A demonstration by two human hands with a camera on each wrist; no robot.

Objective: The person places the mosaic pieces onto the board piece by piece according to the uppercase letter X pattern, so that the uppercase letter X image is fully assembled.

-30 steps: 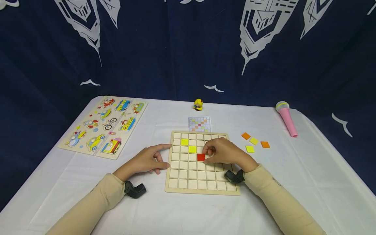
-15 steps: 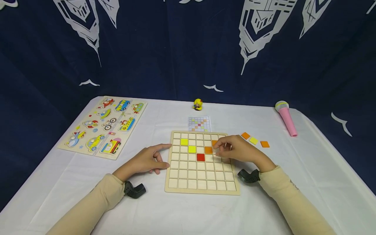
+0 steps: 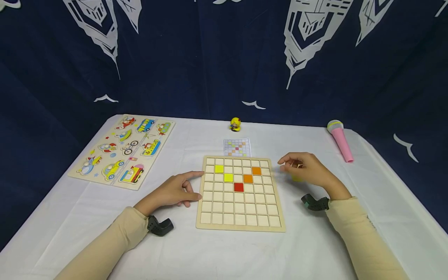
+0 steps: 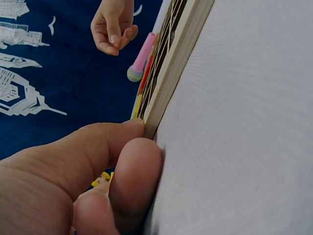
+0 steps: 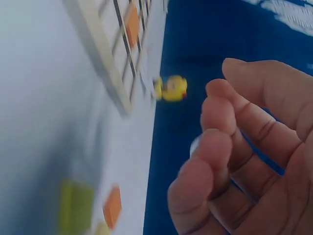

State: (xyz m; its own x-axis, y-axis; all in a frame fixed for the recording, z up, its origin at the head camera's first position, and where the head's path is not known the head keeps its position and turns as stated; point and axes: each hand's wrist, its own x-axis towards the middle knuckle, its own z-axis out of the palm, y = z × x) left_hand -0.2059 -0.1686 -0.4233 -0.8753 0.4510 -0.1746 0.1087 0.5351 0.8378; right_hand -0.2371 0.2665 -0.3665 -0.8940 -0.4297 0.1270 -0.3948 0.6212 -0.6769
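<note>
White tablecloth is spreading under a square wooden grid board (image 3: pixel 240 221), its left edge braced by the left hand (image 3: pixel 175 191). Right hand (image 3: pixel 309 169), loosely curled and empty, is hovering right of the board above loose yellow and orange square tiles (image 5: pixel 76 211).

Cream long sleeves, black wrist-mounted cameras

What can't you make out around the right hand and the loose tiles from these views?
- Loose tiles: in the head view the right hand covers most of them; only a blurred yellow one shows.
- Right wrist view: motion blur smears the tiles and the board, so their count is unclear.
- Pattern card: too small to read in the head view.
- Left wrist view: the left hand blocks most of the board.
</note>
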